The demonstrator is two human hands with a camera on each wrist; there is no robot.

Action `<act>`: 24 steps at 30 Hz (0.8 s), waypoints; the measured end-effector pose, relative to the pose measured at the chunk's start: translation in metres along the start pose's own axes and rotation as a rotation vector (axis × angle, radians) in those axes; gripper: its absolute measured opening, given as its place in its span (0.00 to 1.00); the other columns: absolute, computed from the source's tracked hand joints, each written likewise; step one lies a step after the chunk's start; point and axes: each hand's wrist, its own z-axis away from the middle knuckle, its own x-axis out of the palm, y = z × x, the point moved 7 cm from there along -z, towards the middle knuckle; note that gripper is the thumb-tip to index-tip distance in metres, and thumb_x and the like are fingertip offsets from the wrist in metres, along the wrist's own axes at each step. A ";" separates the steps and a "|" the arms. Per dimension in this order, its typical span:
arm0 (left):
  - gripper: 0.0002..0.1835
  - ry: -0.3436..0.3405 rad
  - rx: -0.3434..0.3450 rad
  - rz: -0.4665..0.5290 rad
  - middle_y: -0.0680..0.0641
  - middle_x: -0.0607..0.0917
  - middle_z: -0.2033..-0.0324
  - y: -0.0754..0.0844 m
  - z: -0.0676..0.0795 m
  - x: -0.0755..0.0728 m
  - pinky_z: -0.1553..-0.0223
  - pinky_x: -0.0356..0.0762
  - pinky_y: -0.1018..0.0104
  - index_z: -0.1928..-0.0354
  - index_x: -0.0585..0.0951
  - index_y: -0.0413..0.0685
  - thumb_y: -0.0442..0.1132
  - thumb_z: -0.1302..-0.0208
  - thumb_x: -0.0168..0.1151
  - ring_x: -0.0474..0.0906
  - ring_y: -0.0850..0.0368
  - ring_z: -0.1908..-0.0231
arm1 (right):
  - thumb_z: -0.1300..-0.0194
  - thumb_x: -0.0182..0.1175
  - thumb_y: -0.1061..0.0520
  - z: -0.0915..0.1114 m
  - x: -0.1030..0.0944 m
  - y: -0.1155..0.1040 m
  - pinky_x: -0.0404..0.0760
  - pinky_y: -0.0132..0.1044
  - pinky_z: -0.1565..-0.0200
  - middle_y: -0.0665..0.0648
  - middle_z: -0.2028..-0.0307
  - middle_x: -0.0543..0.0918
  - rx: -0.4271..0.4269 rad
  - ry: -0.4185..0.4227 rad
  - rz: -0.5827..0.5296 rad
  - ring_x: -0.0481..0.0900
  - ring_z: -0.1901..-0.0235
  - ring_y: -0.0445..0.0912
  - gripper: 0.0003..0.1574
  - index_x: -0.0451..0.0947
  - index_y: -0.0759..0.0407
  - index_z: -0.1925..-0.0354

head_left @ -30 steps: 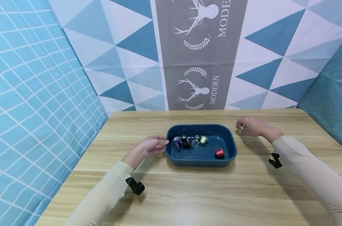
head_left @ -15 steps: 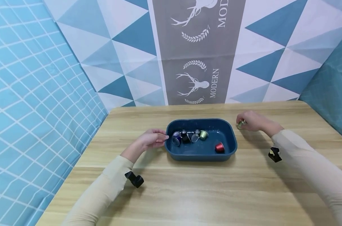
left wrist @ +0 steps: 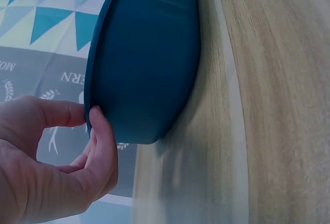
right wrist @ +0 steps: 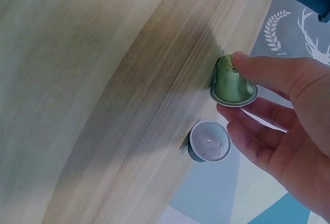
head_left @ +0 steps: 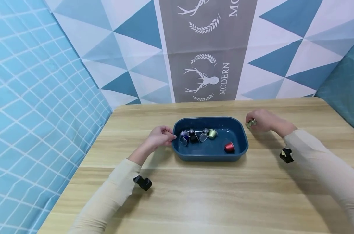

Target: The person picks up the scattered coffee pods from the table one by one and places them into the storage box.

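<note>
In the head view, a dark blue tray [head_left: 210, 158] stands on the table. My left hand [head_left: 161, 136] pinches its left rim; the left wrist view shows thumb and fingers on either side of the tray wall [left wrist: 144, 59]. Beyond the tray's right end, my right hand [head_left: 263, 120] holds a green coffee capsule [right wrist: 234, 82] between thumb and fingers, close to the tabletop. Just beside it in the right wrist view is a second capsule [right wrist: 210, 140], its silver lid facing the camera; its body is mostly hidden.
Several capsules [head_left: 193, 137], dark, purple and silver-lidded, lie at the tray's left, with a light green capsule [head_left: 212, 134] beside them. A red capsule [head_left: 229, 147] lies apart at the right. Patterned cloth walls [head_left: 206, 48] border the wooden table [head_left: 194, 188] behind and at the sides.
The head view has tilted, so the scene sits higher in it. Both hands stay about where they were; the green capsule at my right fingers shows a slightly different angle.
</note>
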 end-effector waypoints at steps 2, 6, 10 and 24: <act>0.13 0.033 0.011 -0.040 0.51 0.77 0.72 0.003 0.001 -0.003 0.67 0.82 0.70 0.55 0.74 0.37 0.32 0.40 0.64 0.75 0.62 0.76 | 0.52 0.67 0.69 -0.001 -0.002 -0.001 0.82 0.49 0.59 0.60 0.68 0.85 0.000 0.004 -0.006 0.82 0.67 0.51 0.10 0.81 0.65 0.67; 0.12 0.067 0.037 -0.091 0.50 0.77 0.72 0.009 0.001 -0.005 0.66 0.83 0.67 0.56 0.75 0.38 0.32 0.40 0.64 0.76 0.63 0.78 | 0.51 0.67 0.70 0.000 -0.007 -0.006 0.82 0.49 0.60 0.61 0.68 0.85 -0.017 0.015 -0.020 0.82 0.68 0.51 0.10 0.81 0.66 0.66; 0.11 0.106 0.070 -0.151 0.49 0.78 0.71 0.017 0.003 -0.006 0.66 0.84 0.65 0.58 0.76 0.39 0.33 0.41 0.64 0.76 0.63 0.80 | 0.49 0.66 0.70 0.002 -0.014 -0.013 0.82 0.48 0.61 0.61 0.68 0.85 -0.031 0.030 -0.030 0.82 0.68 0.49 0.09 0.80 0.67 0.65; 0.10 0.174 0.125 -0.357 0.49 0.76 0.73 0.023 0.008 0.001 0.75 0.78 0.73 0.61 0.76 0.39 0.35 0.41 0.64 0.77 0.62 0.81 | 0.46 0.67 0.66 0.015 -0.028 -0.042 0.83 0.45 0.61 0.59 0.65 0.85 -0.019 0.085 -0.030 0.82 0.67 0.47 0.10 0.81 0.64 0.62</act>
